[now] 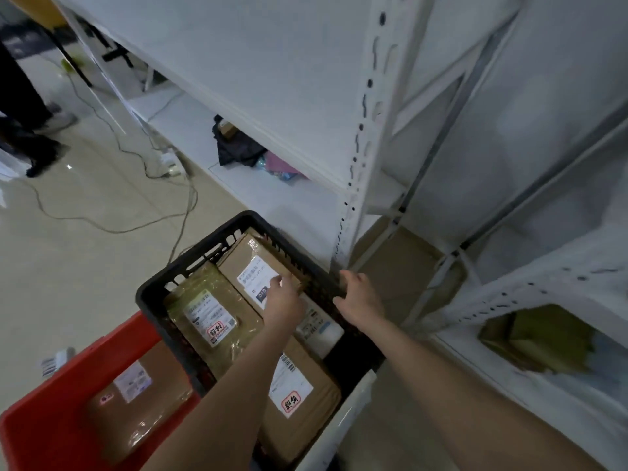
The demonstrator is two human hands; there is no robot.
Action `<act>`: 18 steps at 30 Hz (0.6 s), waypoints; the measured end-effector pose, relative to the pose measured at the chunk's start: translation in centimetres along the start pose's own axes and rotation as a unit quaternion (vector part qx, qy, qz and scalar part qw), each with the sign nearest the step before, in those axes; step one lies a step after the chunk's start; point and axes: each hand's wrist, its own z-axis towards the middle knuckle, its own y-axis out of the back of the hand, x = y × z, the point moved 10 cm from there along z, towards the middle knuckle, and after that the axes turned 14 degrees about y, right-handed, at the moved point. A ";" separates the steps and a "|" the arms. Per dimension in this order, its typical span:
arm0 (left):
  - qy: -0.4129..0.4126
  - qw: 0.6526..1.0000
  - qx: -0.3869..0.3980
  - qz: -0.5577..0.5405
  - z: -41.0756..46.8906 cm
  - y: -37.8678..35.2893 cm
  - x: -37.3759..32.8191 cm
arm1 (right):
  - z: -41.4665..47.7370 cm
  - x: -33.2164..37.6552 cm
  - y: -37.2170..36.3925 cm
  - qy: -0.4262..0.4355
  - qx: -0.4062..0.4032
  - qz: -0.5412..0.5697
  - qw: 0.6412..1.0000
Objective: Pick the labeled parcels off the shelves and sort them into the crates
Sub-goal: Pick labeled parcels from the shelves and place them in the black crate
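Currently left hand (283, 300) lies flat, fingers spread, on a taped cardboard parcel (258, 266); right hand (356, 295) grips black slotted plastic crate (159, 290) rim. Black crate: four parcels visible; red crate (51, 413): one

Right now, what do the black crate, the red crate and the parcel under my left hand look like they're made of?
Black crate: looks like moulded plastic, matte, with slotted vent holes along the rim.
Red crate: probably plastic too, smooth with a slight sheen.
Parcel under the left hand: brown corrugated cardboard by its look, glossy clear tape across the top and a white paper label.
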 end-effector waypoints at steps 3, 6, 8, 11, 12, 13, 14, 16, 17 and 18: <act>-0.117 0.989 -0.008 0.088 -4.1 -1.7 -6.1 | -3.8 -2.6 4.3 -0.020 -0.038 -0.027 0.999; -0.191 0.971 -0.022 0.145 -9.2 -4.3 -11.0 | -8.6 -5.7 8.9 -0.040 -0.085 -0.044 0.995; -0.251 0.947 -0.021 0.201 -13.4 -7.1 -13.8 | -12.6 -8.4 11.8 -0.058 -0.111 -0.051 0.991; -0.319 0.913 -0.016 0.254 -20.6 -11.4 -16.9 | -20.0 -12.6 15.3 -0.085 -0.151 -0.054 0.983; -0.338 0.903 -0.016 0.263 -23.4 -12.8 -17.9 | -22.7 -14.0 16.2 -0.094 -0.163 -0.054 0.981; -0.357 0.894 -0.012 0.270 -26.3 -14.3 -18.7 | -25.6 -15.5 17.1 -0.106 -0.175 -0.054 0.977; -0.376 0.885 -0.007 0.274 -29.3 -15.9 -19.5 | -28.6 -17.0 17.8 -0.118 -0.188 -0.057 0.973; -0.412 0.866 0.003 0.282 -35.6 -19.4 -20.9 | -35.1 -20.0 19.4 -0.138 -0.213 -0.062 0.965; -0.427 0.858 0.007 0.285 -38.2 -20.9 -21.4 | -37.8 -21.2 20.0 -0.144 -0.221 -0.064 0.962; -0.449 0.844 0.008 0.293 -41.7 -22.9 -22.0 | -41.4 -22.8 20.8 -0.155 -0.235 -0.062 0.958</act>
